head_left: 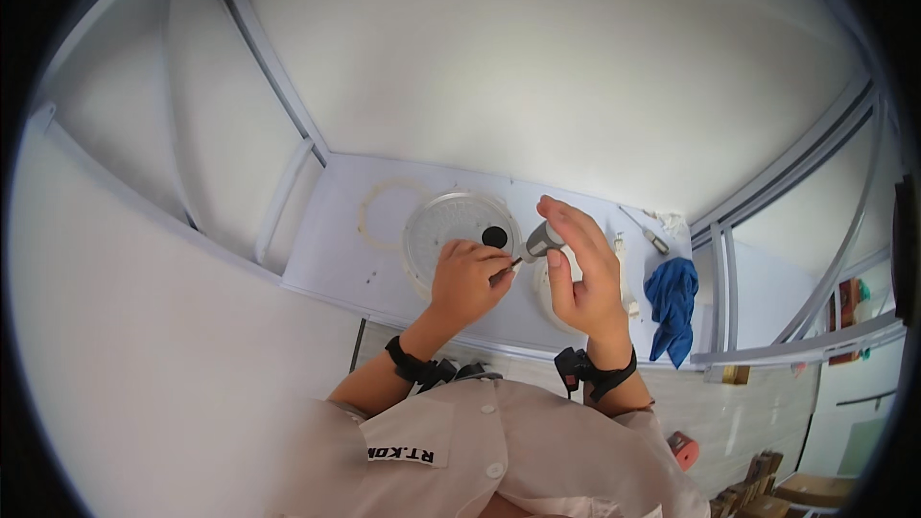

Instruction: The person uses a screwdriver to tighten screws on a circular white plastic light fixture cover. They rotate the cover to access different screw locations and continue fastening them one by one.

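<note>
"Screwdriver (539,242) first: where is it?"

"Near the centre of the frame, tilted, its grey handle towards the right and its dark shaft slanting down to the left."

"And the grip on it?"

"Right hand (595,286): wide, with the fingers stretched out, the thumb standing apart and the handle between them. Left hand (462,280): narrow, thumb and fingers drawn together at the shaft's end. I can't tell whether they pinch the shaft itself or some small piece there."

"What lies just around the hands?"

"Behind the left one, a round translucent dish (439,221) with a black disc (494,237) at its right side. A white round part (544,297) is partly hidden by the right hand."

"Further out?"

"Left of the dish, a thin pale-yellow ring (363,219). Right of the right hand, a narrow white strip (621,273), then a second screwdriver (657,242) lying slantwise, and below that a crumpled blue cloth (673,297). All of it rests on the pale surface (321,249)."

"Anything beyond?"

"A red roll (683,451) on the floor (767,412) at lower right, and cardboard boxes (815,491) in the lower right corner area."
</note>
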### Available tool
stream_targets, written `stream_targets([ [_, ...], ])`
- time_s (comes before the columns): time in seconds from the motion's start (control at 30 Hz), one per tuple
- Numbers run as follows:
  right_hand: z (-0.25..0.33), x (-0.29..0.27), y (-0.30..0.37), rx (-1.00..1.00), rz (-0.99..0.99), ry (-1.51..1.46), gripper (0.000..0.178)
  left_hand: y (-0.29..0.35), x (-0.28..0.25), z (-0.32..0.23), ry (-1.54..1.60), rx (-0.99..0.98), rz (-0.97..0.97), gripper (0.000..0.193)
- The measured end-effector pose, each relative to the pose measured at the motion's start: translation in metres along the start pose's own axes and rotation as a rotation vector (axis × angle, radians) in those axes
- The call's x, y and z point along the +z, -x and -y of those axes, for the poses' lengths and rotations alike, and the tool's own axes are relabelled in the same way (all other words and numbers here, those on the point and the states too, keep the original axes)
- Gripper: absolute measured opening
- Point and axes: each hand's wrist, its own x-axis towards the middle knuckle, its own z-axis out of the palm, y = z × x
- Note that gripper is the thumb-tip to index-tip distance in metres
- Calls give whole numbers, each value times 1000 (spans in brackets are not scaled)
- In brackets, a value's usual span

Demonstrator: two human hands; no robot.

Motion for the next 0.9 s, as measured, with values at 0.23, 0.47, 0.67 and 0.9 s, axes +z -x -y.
stream_targets([
  [0.23, -5, 2, 9, -35, -190, 133, 37, 1, 3, 1, -38, 33, 32, 18],
  [0.47, 0, -4, 0, -31, -88, 118, 37, -2, -1, 0, -24, 20, 55, 16],
  [0.67, -1, -5, 1, -43, -85, 65, 44, -1, -2, 0, -22, 27, 45, 13],
  [0.9, -3, -7, 13, 8, -144, 165, 44, 0, 1, 0, -32, 38, 32, 12],
])
